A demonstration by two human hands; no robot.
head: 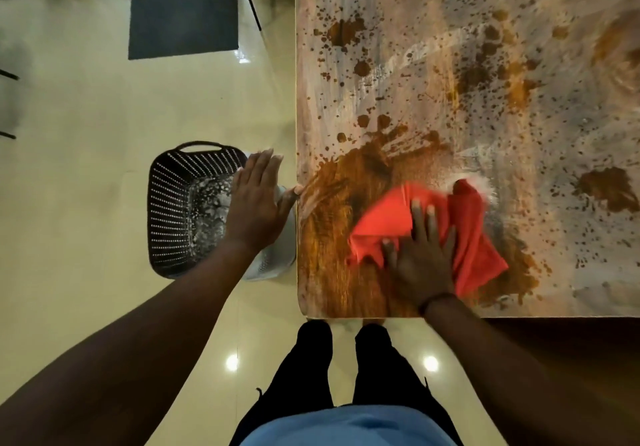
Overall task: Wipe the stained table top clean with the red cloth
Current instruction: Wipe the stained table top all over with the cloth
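The table top (415, 74) fills the right half of the view, smeared white and spattered with brown stains; a large brown patch spreads over its near left corner. The red cloth (388, 217) lies crumpled on that patch. My right hand (420, 258) presses flat on the cloth, fingers spread, palm down. My left hand (258, 199) is flat and open just off the table's left edge, its thumb touching the edge, held over a light-coloured container.
A dark perforated basket (173, 210) holding white debris stands on the floor left of the table, beside a pale grey container (273, 258). A dark mat (183, 22) lies farther back. My legs stand at the table's near edge.
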